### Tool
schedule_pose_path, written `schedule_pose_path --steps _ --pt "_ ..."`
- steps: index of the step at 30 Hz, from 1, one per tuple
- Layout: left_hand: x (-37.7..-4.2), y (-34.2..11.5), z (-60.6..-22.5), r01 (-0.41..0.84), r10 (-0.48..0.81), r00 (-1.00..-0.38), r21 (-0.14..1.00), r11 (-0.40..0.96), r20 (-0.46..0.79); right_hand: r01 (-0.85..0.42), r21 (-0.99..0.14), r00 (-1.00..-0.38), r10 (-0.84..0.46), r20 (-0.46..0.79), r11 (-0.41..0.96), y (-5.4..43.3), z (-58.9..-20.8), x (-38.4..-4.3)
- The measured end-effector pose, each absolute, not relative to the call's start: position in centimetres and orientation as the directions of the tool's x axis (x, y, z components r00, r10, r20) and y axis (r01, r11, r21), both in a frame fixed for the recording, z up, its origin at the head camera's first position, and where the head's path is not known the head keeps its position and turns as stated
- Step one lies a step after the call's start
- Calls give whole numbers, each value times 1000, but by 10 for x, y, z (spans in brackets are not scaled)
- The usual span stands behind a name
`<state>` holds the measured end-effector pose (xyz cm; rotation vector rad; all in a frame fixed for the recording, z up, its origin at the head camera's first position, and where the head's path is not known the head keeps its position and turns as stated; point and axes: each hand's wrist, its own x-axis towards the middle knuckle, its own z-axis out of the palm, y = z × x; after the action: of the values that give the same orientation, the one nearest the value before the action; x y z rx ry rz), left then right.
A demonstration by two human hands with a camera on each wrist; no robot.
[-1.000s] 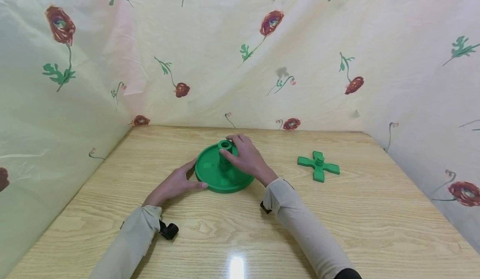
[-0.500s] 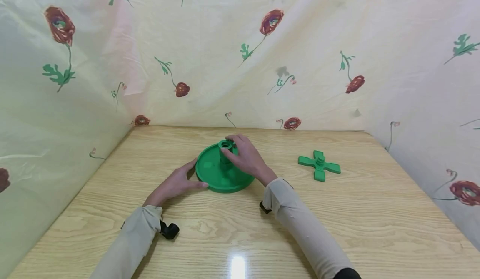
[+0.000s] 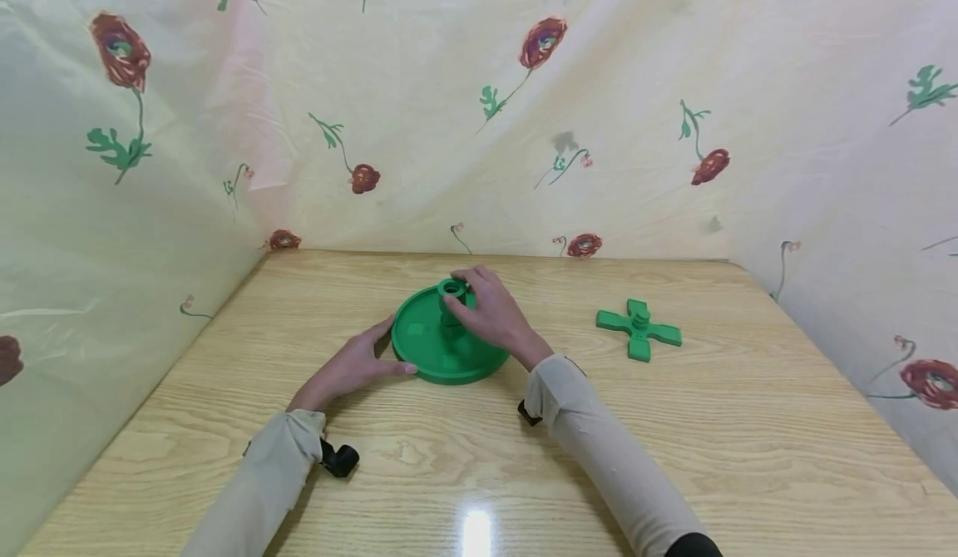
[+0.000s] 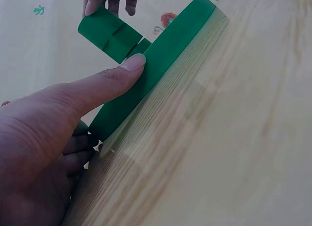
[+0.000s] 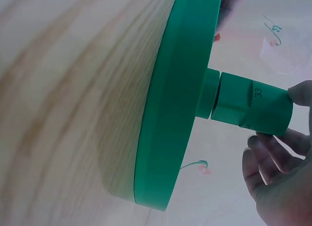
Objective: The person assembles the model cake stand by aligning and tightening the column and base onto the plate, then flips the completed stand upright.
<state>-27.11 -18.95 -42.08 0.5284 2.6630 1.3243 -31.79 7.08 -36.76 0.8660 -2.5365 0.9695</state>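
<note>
A round green disc (image 3: 427,357) with a raised rim lies flat on the table. On its central post stands a green cylindrical sleeve (image 3: 451,298), hollow at the top; "33" is marked on the sleeve (image 5: 258,104) in the right wrist view. My left hand (image 3: 358,366) holds the disc's left edge, the thumb (image 4: 134,64) against the front of the rim and the fingers further back. With thumb and fingertips near its top, my right hand (image 3: 497,314) pinches the sleeve. A narrow gap shows between the sleeve and the collar at the post's base (image 5: 208,93).
To the right on the wooden table (image 3: 711,441) lies a green cross-shaped piece (image 3: 639,328) with a short central knob. Flower-printed cloth (image 3: 419,108) stands behind the table and along both sides.
</note>
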Motion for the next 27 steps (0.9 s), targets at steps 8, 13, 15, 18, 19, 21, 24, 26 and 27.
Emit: schedule_pose_path --steps 8,13,15,18,19,21,24,26,27 --pt "-271 -189 -421 262 367 -929 794 549 54 -595 -522 -802 -408 436 611 71 -367 -317" --pt "-271 -190 -421 265 368 -928 795 545 57 -612 -525 -791 -437 429 592 71 -367 -318" --pt "-272 -190 -422 267 368 -928 794 546 59 -618 -520 -786 -444 430 590 71 -367 -318" --pt "-272 -190 -422 266 367 -929 795 546 59 -614 -516 -788 -433 438 596 71 -367 -318" --pt "-272 -190 -422 266 367 -928 794 546 59 -610 -516 -791 -426 439 601 71 -367 -318" --pt "-272 -190 -423 268 368 -928 794 546 60 -600 -521 -799 -413 438 608 71 -368 -319" --pt "-272 -190 -423 269 370 -927 796 542 62 -595 -527 -802 -412 432 606 72 -368 -319" --pt "-272 -190 -423 269 370 -927 797 540 62 -603 -527 -797 -423 431 598 73 -368 -319" --pt "-272 -190 -423 269 370 -927 798 539 62 -611 -527 -791 -432 433 591 73 -368 -319"
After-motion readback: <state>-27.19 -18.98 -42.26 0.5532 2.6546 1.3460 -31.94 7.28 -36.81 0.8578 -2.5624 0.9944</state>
